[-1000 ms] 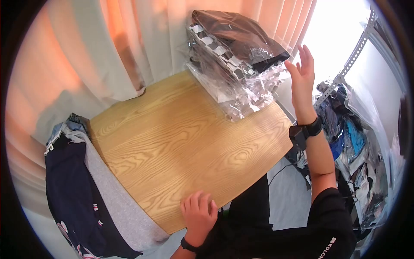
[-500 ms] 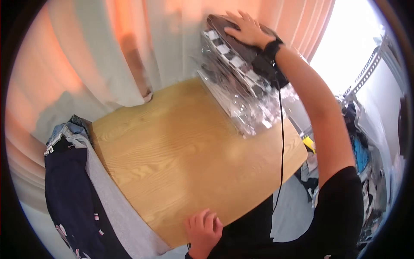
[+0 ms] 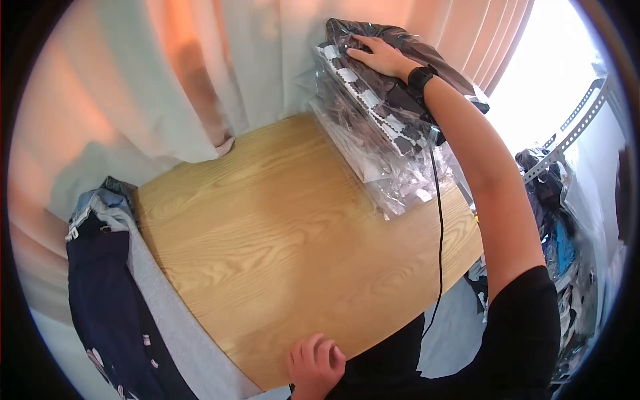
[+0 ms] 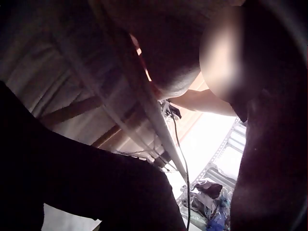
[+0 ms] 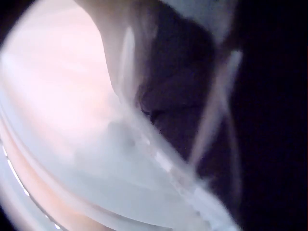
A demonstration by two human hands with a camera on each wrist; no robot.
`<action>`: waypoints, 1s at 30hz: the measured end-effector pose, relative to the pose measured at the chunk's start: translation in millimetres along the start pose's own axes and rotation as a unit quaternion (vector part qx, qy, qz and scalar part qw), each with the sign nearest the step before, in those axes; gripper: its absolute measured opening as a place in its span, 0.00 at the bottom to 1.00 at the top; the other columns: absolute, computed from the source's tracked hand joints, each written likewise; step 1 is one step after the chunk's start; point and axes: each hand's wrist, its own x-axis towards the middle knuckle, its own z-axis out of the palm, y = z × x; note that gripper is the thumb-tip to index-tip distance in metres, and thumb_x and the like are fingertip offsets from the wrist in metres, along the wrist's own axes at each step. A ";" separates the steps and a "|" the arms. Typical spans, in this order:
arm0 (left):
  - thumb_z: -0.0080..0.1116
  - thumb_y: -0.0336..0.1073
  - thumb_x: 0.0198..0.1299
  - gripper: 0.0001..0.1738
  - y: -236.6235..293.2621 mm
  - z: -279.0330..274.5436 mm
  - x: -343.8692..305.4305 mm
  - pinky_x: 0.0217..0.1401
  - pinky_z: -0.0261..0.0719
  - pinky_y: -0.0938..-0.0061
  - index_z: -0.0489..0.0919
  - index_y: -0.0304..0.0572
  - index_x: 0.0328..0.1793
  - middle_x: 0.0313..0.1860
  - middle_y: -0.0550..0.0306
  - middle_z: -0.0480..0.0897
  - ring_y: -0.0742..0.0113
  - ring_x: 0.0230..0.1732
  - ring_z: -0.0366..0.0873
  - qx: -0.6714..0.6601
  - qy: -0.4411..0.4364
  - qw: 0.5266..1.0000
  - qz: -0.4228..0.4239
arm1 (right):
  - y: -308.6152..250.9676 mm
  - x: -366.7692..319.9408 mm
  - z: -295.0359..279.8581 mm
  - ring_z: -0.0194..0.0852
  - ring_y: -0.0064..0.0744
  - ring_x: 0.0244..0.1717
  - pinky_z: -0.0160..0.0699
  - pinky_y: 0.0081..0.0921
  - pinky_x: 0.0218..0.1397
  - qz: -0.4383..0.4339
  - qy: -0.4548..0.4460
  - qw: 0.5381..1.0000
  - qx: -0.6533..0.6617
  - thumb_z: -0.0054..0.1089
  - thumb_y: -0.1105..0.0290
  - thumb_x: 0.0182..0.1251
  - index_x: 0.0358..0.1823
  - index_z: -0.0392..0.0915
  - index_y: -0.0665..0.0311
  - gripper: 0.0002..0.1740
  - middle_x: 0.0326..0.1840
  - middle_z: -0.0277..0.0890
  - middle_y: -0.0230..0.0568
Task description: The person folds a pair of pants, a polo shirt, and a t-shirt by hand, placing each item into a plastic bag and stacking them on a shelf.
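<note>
At the back right of the wooden table lies a stack of garments in clear plastic bags, a dark one on top and a black-and-white patterned one beneath. My right hand rests on the dark bagged garment with its fingers extended. In the right wrist view the dark garment is close and blurred. At the table's near edge my left hand rests with loosely bent fingers, holding nothing.
A navy garment and a grey one hang over the table's left edge. Curtains stand behind. A black cable hangs from the right wrist. Bagged clothes and a metal rack are at the right.
My right hand has come from the right of the stack onto its top, and the top bagged garment has shifted to the right. My left hand has stayed near the table edge.
</note>
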 end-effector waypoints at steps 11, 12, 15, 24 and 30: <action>0.61 0.32 0.45 0.09 0.4 -2.4 13.5 0.47 0.68 0.64 0.76 0.47 0.35 0.41 0.58 0.76 0.57 0.43 0.73 -0.004 0.076 0.997 0.001 | -71.5 -92.2 -77.7 0.65 0.48 0.63 0.62 0.37 0.66 -0.248 0.179 0.951 0.043 0.55 0.63 0.58 0.62 0.65 0.63 0.30 0.62 0.67 0.52; 0.61 0.32 0.45 0.09 0.1 -2.3 13.4 0.47 0.68 0.64 0.77 0.46 0.35 0.42 0.58 0.77 0.57 0.44 0.73 -0.016 0.079 0.997 0.010 | -97.2 -123.3 -89.1 0.63 0.49 0.64 0.60 0.37 0.67 -0.249 0.146 0.952 0.102 0.56 0.66 0.57 0.62 0.65 0.64 0.29 0.62 0.67 0.51; 0.61 0.33 0.46 0.10 -1.2 -7.3 11.6 0.48 0.68 0.64 0.78 0.46 0.37 0.42 0.57 0.77 0.57 0.45 0.73 -0.027 0.074 0.997 0.012 | -138.8 -215.6 -87.5 0.55 0.52 0.69 0.52 0.42 0.72 -0.292 0.123 0.945 0.084 0.59 0.74 0.53 0.60 0.67 0.63 0.29 0.63 0.66 0.48; 0.64 0.30 0.51 0.21 -75.0 -145.3 12.3 0.63 0.66 0.68 0.74 0.38 0.53 0.50 0.50 0.76 0.57 0.57 0.72 -0.084 0.066 0.984 -0.145 | -164.6 -414.4 -1.7 0.50 0.56 0.71 0.49 0.49 0.71 -0.152 -0.179 0.914 0.330 0.61 0.74 0.52 0.53 0.70 0.65 0.24 0.63 0.63 0.49; 0.66 0.44 0.49 0.33 -180.4 -203.6 -17.7 0.60 0.66 0.51 0.69 0.42 0.61 0.56 0.46 0.72 0.47 0.60 0.68 0.469 0.073 0.792 -0.384 | -169.7 -431.9 31.1 0.53 0.54 0.69 0.49 0.51 0.71 -0.148 -0.086 0.959 0.227 0.58 0.73 0.55 0.50 0.72 0.64 0.19 0.62 0.64 0.47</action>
